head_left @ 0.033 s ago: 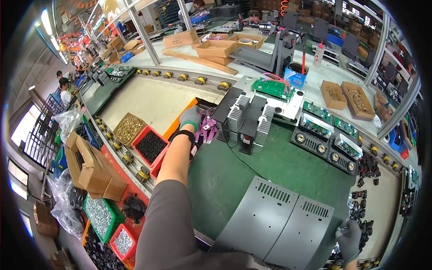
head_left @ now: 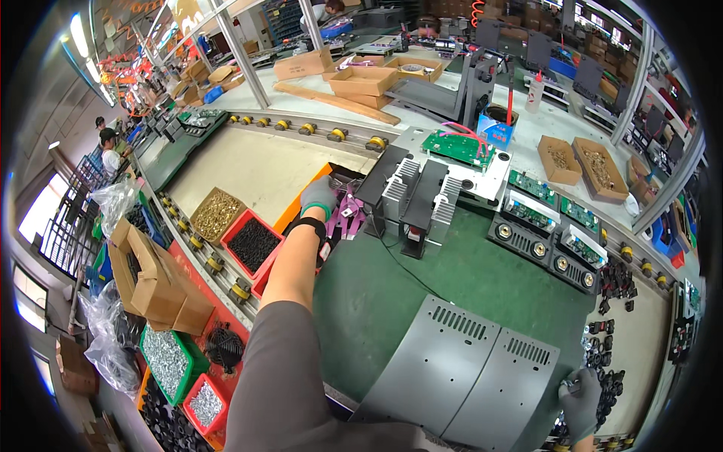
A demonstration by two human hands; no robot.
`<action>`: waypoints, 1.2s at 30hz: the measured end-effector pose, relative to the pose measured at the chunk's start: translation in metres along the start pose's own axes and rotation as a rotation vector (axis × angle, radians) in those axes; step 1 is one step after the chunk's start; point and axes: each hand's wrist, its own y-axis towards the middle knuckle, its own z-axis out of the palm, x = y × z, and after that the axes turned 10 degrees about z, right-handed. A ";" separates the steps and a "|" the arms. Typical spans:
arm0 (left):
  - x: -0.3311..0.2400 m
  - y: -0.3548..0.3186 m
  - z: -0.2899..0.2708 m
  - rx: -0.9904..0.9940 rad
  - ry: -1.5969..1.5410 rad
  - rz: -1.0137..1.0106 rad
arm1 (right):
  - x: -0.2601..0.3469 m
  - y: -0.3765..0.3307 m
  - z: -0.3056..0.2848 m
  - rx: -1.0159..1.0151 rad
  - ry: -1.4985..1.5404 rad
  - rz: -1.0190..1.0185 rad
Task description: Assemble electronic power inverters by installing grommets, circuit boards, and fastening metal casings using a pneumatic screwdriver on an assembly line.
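We'd end-pinch the far purple strips (probably light, floppy); left hand's grip, we can't tell; right hand holds a silvery piece.

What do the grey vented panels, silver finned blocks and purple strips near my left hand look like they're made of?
Grey vented panels: probably painted sheet metal, satin; thin with crisp slots. Silver finned blocks: likely bare aluminium; pale metallic sheen. Purple strips: perhaps plastic or coated ribbon; flat, slightly shiny, but unclear.

Panels on worktop, bins left
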 end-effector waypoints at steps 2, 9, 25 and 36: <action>0.002 -0.003 -0.008 -0.047 -0.084 -0.015 | 0.009 0.003 0.008 -0.028 -0.043 -0.045; -0.014 -0.027 -0.024 0.107 0.009 0.062 | 0.017 0.007 0.021 0.020 0.096 -0.017; 0.001 0.013 -0.002 -0.004 0.033 0.250 | 0.006 0.009 0.031 -0.032 0.059 -0.095; -0.023 -0.046 -0.020 0.177 -0.184 0.178 | -0.002 0.009 0.034 -0.053 0.032 -0.118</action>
